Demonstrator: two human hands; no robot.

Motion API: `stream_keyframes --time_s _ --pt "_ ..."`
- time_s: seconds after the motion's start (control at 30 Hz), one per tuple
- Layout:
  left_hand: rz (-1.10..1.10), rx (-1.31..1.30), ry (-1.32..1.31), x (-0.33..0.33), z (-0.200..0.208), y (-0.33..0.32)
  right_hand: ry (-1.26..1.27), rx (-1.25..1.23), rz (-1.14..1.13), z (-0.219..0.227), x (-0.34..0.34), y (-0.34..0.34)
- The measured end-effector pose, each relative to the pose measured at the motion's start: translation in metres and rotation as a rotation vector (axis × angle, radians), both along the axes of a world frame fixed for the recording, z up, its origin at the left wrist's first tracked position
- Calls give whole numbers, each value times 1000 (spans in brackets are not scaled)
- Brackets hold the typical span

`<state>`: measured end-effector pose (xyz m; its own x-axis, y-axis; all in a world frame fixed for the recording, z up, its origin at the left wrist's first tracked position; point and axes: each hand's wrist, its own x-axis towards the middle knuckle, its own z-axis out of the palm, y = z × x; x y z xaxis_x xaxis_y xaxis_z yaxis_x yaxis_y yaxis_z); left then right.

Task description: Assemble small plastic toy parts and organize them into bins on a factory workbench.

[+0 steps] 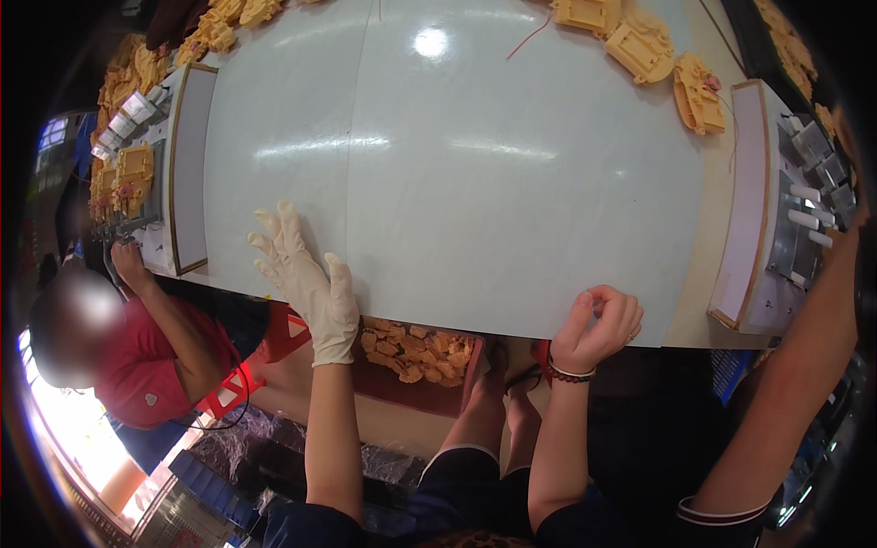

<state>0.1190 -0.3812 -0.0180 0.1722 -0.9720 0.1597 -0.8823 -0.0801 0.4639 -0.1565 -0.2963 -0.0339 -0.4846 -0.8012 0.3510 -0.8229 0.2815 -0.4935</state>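
Observation:
My left hand [315, 288], in a cream rubber glove, is over the near left part of the white tabletop [457, 210]. Its fingers are stretched and spread, and nothing is in them. At the table's near edge, further right, my bare right hand [598, 331] has its fingers curled in loosely toward the thumb, with no object showing in it. A ring and a dark beaded bracelet [572, 373] are on that hand and wrist. The yellow plastic housings [639, 50] nearest to it lie at the far right, well away from both hands.
A red bin [416, 388] of orange-yellow pieces stands below the table edge. Raised fixture boxes flank the table, the left one [192, 169] and the right one [738, 201]. One person in red [151, 365] sits left; another's arm [786, 411] reaches in right. More housings [215, 32] line the far left.

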Motion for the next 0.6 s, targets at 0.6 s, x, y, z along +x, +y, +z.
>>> stream_keyframes --time_s 0.6 --pt "-67 16 -75 5 3 6 83 -132 -49 -3 3 -1"
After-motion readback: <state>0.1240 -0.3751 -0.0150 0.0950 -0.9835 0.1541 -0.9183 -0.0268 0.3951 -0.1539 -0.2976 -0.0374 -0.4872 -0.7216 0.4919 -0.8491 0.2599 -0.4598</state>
